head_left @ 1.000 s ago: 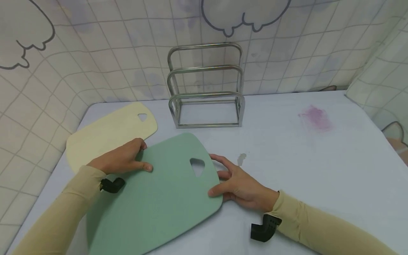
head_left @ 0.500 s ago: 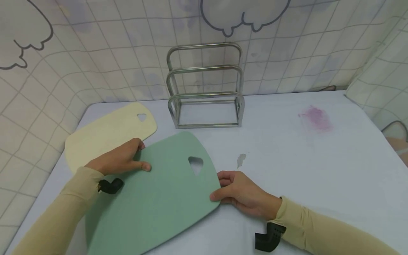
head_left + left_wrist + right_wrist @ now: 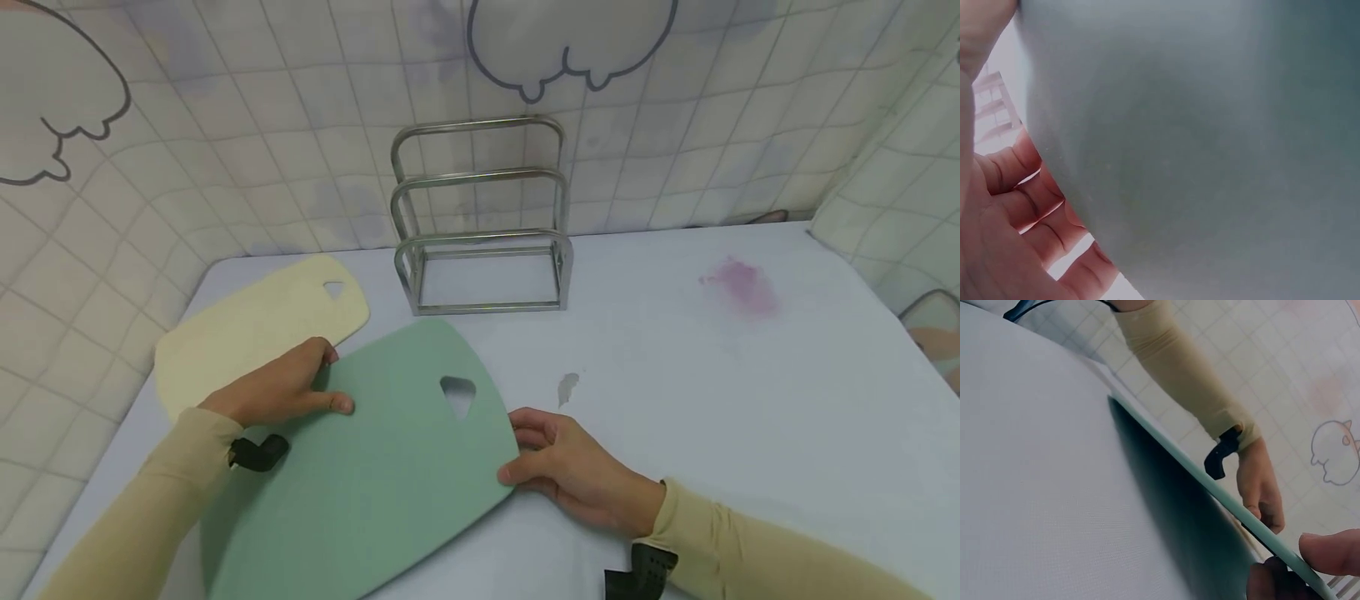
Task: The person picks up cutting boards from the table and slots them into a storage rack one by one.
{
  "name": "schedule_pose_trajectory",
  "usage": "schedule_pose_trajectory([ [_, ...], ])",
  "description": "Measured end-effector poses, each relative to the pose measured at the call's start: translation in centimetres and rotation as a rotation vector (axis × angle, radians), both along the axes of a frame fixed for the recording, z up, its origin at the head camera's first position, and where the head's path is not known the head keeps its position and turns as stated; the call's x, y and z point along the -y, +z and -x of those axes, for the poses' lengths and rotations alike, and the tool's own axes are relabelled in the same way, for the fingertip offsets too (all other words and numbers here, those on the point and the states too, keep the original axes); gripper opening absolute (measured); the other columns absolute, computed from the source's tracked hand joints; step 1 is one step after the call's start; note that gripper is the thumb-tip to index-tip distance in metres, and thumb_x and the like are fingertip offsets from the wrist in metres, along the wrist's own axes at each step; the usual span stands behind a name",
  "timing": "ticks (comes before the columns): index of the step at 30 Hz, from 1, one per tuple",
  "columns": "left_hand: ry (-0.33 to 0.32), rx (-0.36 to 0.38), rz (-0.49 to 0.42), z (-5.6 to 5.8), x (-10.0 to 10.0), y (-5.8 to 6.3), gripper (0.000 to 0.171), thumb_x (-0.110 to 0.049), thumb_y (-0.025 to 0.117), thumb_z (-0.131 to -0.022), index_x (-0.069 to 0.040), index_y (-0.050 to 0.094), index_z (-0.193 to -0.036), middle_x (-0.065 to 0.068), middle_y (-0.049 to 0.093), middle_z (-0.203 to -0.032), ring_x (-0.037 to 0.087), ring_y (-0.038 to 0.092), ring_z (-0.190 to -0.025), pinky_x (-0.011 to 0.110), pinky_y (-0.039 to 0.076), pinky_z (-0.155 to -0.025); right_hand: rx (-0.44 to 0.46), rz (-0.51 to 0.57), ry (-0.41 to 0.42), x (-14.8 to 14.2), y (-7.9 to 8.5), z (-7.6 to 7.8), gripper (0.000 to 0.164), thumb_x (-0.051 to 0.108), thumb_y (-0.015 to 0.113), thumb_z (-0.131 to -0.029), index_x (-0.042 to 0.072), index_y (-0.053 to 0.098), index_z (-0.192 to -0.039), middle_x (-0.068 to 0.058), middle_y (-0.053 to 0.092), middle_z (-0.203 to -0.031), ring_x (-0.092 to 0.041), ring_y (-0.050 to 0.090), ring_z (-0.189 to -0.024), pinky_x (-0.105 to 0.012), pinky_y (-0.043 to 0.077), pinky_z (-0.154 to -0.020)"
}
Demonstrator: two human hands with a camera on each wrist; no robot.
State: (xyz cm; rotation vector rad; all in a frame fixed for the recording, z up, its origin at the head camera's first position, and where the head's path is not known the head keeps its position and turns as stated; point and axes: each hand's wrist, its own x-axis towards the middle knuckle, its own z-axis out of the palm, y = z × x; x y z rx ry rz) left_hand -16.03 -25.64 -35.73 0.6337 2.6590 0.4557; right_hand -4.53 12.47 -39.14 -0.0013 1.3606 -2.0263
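A large pale green cutting board [image 3: 360,492] with a cut-out handle hole lies at a slant across the near left of the table. My left hand [image 3: 281,390] grips its far left edge, thumb on top, with fingers behind the edge in the left wrist view [image 3: 1041,219]. On the board's right end, my right hand [image 3: 581,475] pinches the rim between thumb and fingers. The right wrist view shows the board's edge [image 3: 1179,456] raised off the table, with shadow beneath. Behind my left hand lies a smaller cream cutting board [image 3: 255,333], partly covered.
A metal rack [image 3: 487,307] with three upright loops stands at the back middle of the white table [image 3: 712,400]. A grid-patterned cloth [image 3: 315,125] hangs behind and at the sides. A pink stain [image 3: 742,286] and a small grey mark [image 3: 567,387] show on the tabletop.
My right hand's fingers have drawn together and slid slightly along the green cutting board's right end towards me. The left hand keeps its grip. The head view has tilted up a little.
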Motion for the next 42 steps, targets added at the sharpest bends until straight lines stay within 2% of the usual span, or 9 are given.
schedule_pose_trajectory([
  [8,0.002,-0.035,0.009,-0.1,0.1,-0.3,0.074,-0.059,0.077,-0.086,0.000,0.049,-0.121,0.012,0.059,-0.113,0.023,0.057,-0.105,0.043,0.049,-0.095,-0.002,0.038,-0.021,0.4,-0.2,-0.6,0.065,-0.008,0.073,-0.080,0.006,0.049,-0.138,-0.005,0.065,-0.128,-0.018,0.070,-0.109,-0.030,0.060,-0.091],
  [13,-0.001,-0.047,0.006,-0.1,-0.1,-0.2,0.074,-0.057,0.076,-0.087,0.002,0.049,-0.123,0.013,0.059,-0.113,0.024,0.057,-0.106,0.044,0.049,-0.096,0.005,0.048,-0.026,0.6,0.0,-0.7,0.076,-0.008,0.074,-0.081,0.009,0.040,-0.147,-0.011,0.060,-0.139,-0.021,0.069,-0.116,-0.033,0.060,-0.093],
  [19,-0.008,-0.059,0.010,0.0,-0.2,-0.3,0.074,-0.058,0.076,-0.087,0.002,0.050,-0.122,0.012,0.059,-0.111,0.022,0.057,-0.104,0.043,0.049,-0.095,0.029,0.066,-0.018,0.6,0.0,-0.9,0.086,-0.010,0.074,-0.081,0.016,0.034,-0.153,-0.019,0.052,-0.148,-0.027,0.067,-0.123,-0.043,0.060,-0.098],
  [23,0.003,-0.045,0.008,0.0,-0.2,-0.3,0.075,-0.058,0.076,-0.087,0.002,0.049,-0.123,0.012,0.058,-0.111,0.023,0.057,-0.104,0.043,0.049,-0.094,0.020,0.065,-0.008,0.5,0.0,-1.0,0.089,-0.010,0.074,-0.081,0.018,0.033,-0.154,-0.019,0.052,-0.150,-0.027,0.066,-0.124,-0.042,0.060,-0.097],
  [31,0.015,-0.033,0.008,0.0,-0.4,-0.3,0.077,-0.059,0.075,-0.087,0.003,0.049,-0.124,0.013,0.059,-0.112,0.023,0.057,-0.105,0.043,0.050,-0.095,-0.013,0.064,-0.010,0.2,-0.1,-1.0,0.090,-0.008,0.075,-0.082,0.018,0.032,-0.157,-0.016,0.057,-0.146,-0.023,0.068,-0.120,-0.039,0.060,-0.097],
  [42,0.009,-0.013,0.009,-0.2,-0.8,-0.3,0.076,-0.057,0.074,-0.089,0.005,0.049,-0.125,0.012,0.058,-0.109,0.023,0.057,-0.102,0.043,0.050,-0.094,-0.024,0.070,-0.031,-0.5,-0.2,-0.5,0.091,-0.006,0.073,-0.088,0.013,0.027,-0.163,-0.020,0.053,-0.153,-0.022,0.070,-0.120,-0.040,0.060,-0.098],
])
